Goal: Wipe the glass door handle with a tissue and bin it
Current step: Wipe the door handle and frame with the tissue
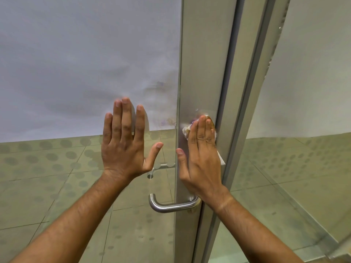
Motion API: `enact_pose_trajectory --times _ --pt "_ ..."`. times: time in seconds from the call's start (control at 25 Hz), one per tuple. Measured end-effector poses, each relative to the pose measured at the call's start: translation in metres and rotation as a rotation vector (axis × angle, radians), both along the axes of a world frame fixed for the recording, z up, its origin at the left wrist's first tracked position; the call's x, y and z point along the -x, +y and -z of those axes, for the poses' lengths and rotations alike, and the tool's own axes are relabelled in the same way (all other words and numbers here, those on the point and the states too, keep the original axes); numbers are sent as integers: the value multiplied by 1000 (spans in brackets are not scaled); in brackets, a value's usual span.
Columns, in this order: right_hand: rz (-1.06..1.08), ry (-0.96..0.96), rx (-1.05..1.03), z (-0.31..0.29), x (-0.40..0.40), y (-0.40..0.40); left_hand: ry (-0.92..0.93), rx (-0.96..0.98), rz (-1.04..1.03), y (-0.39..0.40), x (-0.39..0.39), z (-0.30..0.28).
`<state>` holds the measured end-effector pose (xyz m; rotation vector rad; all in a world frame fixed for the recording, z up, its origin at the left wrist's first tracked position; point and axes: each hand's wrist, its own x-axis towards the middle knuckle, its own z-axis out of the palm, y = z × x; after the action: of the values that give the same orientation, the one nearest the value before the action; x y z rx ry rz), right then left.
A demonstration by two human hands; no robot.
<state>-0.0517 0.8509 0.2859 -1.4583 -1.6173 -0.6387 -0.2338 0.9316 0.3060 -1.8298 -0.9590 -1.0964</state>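
Observation:
A steel lever door handle (167,205) sticks out to the left from the metal door stile (201,73). My right hand (199,158) lies flat against the stile above the handle, pressing a white tissue (185,130) to the metal; tissue edges show beside the fingers and at the palm's right. My left hand (125,141) is spread flat on the glass pane (85,63), fingers apart, holding nothing.
The upper glass is frosted; below it the clear glass shows a tiled floor (47,186) with dot marks. A second metal frame (252,92) and another glass panel (303,149) stand to the right. No bin is in view.

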Motion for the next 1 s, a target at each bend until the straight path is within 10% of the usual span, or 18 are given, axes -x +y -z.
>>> enact_pose_trajectory --times 0.48,1.0 --pt "-28 -13 -46 -2 -6 6 -10 -17 -4 0 0 1" --pt "-123 -518 247 52 -42 -17 -17 -14 -22 1 -1 -2"
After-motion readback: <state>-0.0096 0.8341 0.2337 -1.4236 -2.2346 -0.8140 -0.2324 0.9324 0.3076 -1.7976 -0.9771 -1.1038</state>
